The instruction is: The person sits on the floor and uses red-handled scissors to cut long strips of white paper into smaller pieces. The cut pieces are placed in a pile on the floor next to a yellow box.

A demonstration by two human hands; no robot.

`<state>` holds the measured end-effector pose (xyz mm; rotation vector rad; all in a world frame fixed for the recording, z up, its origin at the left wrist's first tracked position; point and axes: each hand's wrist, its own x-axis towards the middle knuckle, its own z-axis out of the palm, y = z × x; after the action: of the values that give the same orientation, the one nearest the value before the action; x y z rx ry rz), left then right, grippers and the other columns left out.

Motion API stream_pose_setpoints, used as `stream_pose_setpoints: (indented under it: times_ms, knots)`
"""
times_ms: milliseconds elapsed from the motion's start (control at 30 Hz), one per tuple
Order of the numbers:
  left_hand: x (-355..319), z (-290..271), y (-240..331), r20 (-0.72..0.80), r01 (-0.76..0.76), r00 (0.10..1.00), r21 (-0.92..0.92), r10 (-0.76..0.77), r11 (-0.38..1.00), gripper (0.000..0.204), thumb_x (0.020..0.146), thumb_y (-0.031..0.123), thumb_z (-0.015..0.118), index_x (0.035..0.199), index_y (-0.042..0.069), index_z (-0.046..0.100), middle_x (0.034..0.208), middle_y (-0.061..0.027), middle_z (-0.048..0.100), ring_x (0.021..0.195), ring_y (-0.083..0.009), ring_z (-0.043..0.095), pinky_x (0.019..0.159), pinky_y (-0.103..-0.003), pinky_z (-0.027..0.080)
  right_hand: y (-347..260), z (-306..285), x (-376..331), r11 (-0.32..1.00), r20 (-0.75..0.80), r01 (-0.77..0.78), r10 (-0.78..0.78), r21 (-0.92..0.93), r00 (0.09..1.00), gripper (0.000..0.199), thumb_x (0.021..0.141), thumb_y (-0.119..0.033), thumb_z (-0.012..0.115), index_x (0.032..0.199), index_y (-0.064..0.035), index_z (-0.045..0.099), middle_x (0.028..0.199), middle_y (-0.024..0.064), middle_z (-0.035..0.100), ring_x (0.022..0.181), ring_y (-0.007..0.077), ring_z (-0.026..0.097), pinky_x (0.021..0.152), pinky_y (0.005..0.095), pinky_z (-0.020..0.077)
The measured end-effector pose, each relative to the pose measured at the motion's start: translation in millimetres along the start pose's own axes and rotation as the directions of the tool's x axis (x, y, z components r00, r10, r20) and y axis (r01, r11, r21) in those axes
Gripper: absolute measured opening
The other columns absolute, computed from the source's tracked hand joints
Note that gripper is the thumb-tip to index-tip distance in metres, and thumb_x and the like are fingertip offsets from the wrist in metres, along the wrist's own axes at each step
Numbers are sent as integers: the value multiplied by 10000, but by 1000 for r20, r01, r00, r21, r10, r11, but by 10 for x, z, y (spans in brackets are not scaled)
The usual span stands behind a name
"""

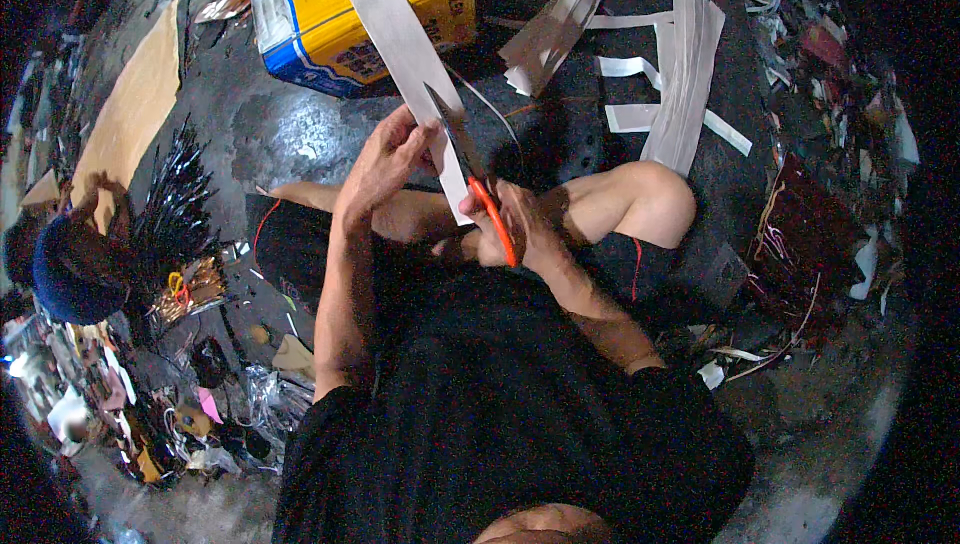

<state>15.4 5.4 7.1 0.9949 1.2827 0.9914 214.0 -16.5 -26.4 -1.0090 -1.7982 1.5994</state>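
Dark, glossy concrete floor point(290, 129) under dim light, strewn with scraps; a yellow-and-blue cardboard box point(330, 14) stands beside a tan cardboard sheet point(135, 104).

Black short-sleeved shirt, bare forearms, dark shorts.

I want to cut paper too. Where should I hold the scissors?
Hold the scissors by the orange handles at the near end, coming from the body side, as the right hand does. The dark blades point away into the paper strip, which the left hand steadies beside them.
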Motion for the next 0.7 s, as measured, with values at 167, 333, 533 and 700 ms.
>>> stream_pose_setpoints:
  times_ms: [167,333,533,700]
  knots:
    - [-32,56,65,-53,-35,998,58,38,998,272,890,227,434,1071,30,481,881,-39,557,743,-129,565,609,-270,496,92,-5,46,922,22,-4,14,-387,1000,247,815,-264,510,849,-21,529,721,139,592,661,297,590,600,359,455]
    - [69,-129,112,-21,18,1000,5,-18,1000,353,890,228,439,1176,21,434,1052,-67,546,936,-156,528,781,-269,433,-149,-42,-26,985,99,-171,170,4,981,259,788,-247,553,906,-20,514,732,160,579,671,352,569,578,396,442]
    - [-27,144,159,-37,35,999,75,-32,997,318,878,199,463,1143,24,448,1017,-50,535,911,-131,503,774,-251,414,354,10,142,805,39,500,-516,-318,855,361,703,-264,656,948,-48,504,790,171,540,708,357,551,578,391,438]
    - [9,14,57,-76,10,997,-64,-15,998,395,874,247,467,1199,28,420,1097,-65,527,1010,-168,490,875,-278,384,-165,-101,45,980,71,54,-41,-190,997,343,618,-249,720,844,-54,550,746,122,580,693,282,591,584,340,454]
